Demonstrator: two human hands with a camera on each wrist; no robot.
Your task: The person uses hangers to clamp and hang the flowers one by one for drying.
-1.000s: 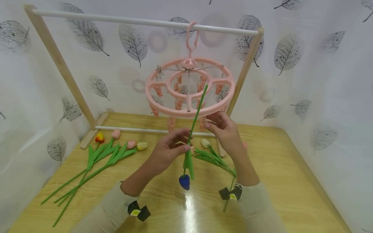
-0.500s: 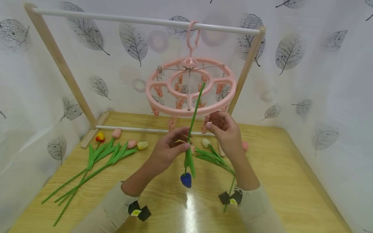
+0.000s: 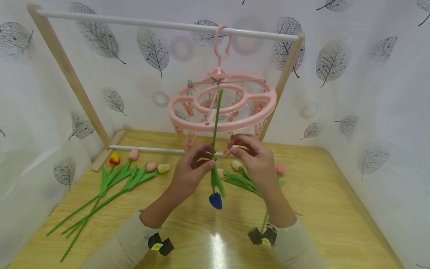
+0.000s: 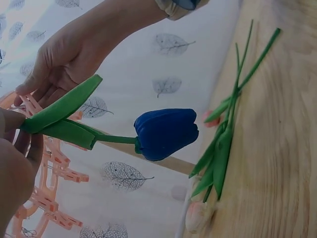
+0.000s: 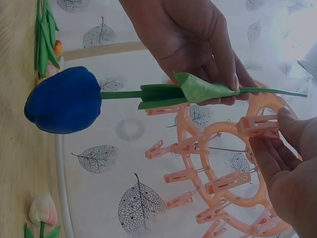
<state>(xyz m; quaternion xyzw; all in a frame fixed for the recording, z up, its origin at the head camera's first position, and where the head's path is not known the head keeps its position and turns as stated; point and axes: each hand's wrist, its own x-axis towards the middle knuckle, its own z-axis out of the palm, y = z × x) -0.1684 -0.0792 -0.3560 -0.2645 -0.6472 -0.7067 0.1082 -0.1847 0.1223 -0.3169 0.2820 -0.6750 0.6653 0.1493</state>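
A blue artificial tulip (image 3: 215, 201) hangs head down, its green stem rising in front of the pink clip hanger (image 3: 221, 127). My left hand (image 3: 193, 170) pinches the stem just by the leaves; the right wrist view shows this blue tulip (image 5: 64, 100) and the thumb on its stem. My right hand (image 3: 255, 160) pinches a pink clothespin (image 3: 229, 146) that dangles from the hanger's front rim. In the right wrist view thumb and fingers lie on either side of that clothespin (image 5: 258, 126). The stem and the clothespin are apart.
The hanger hooks over a white rail (image 3: 151, 25) on a wooden frame (image 3: 72, 80). Several tulips (image 3: 124, 183) lie on the wooden table (image 3: 161, 231) at left. More tulips, with a white one (image 3: 236, 165), lie behind the right forearm. A leaf-patterned curtain (image 3: 349, 97) surrounds the table.
My right hand has drawn the clothespin down and leftward, and the hanger has turned and tilted a little. The left hand with the tulip has risen slightly, and the stem stands more upright.
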